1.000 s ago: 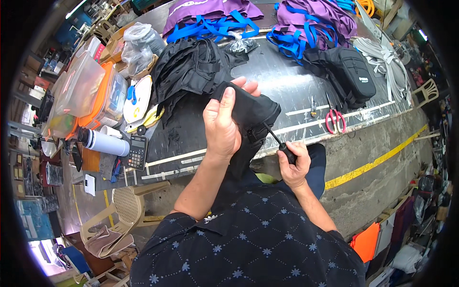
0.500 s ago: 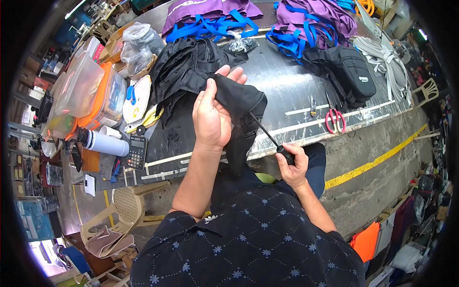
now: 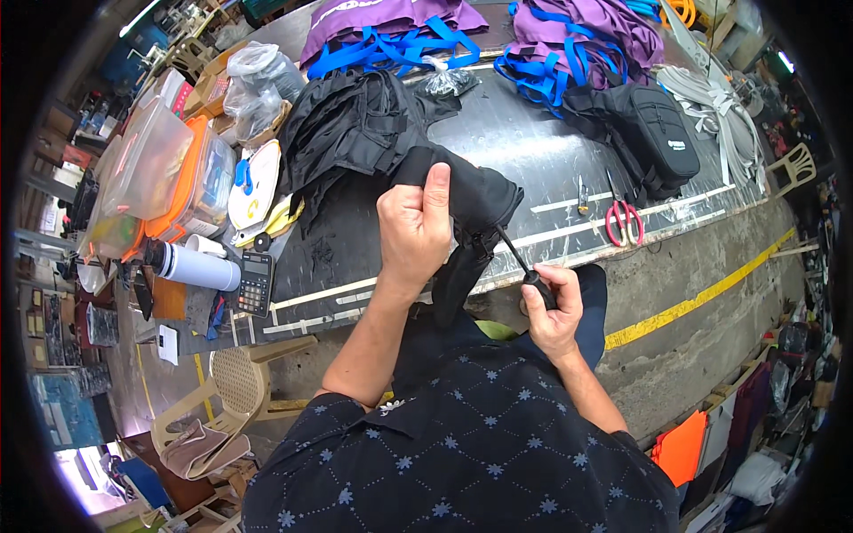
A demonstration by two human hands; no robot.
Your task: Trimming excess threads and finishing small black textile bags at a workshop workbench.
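Note:
My left hand (image 3: 414, 233) is closed round the upper end of a small black fabric bag (image 3: 484, 197), thumb pointing up. The bag hangs just above the table's near edge, its lower part drooping towards my lap. In my right hand (image 3: 556, 318) is the black handle of a screwdriver (image 3: 513, 249), held between thumb and fingers. Its thin dark shaft slants up to the left, and its tip is hidden in the lower right corner of the bag. Behind my left hand lies a heap of black bags (image 3: 342, 124).
Pink-handled scissors (image 3: 624, 222), a small cutter (image 3: 583, 195) and a finished black bag (image 3: 653, 138) lie on the right of the table (image 3: 506, 115). Purple bags (image 3: 586, 44) with blue straps lie behind. A calculator (image 3: 256, 284), bottle (image 3: 200, 266) and plastic boxes (image 3: 147, 160) stand left.
My left hand has gone from an open palm behind the bag to a closed grip on it. The bag and screwdriver have shifted slightly right.

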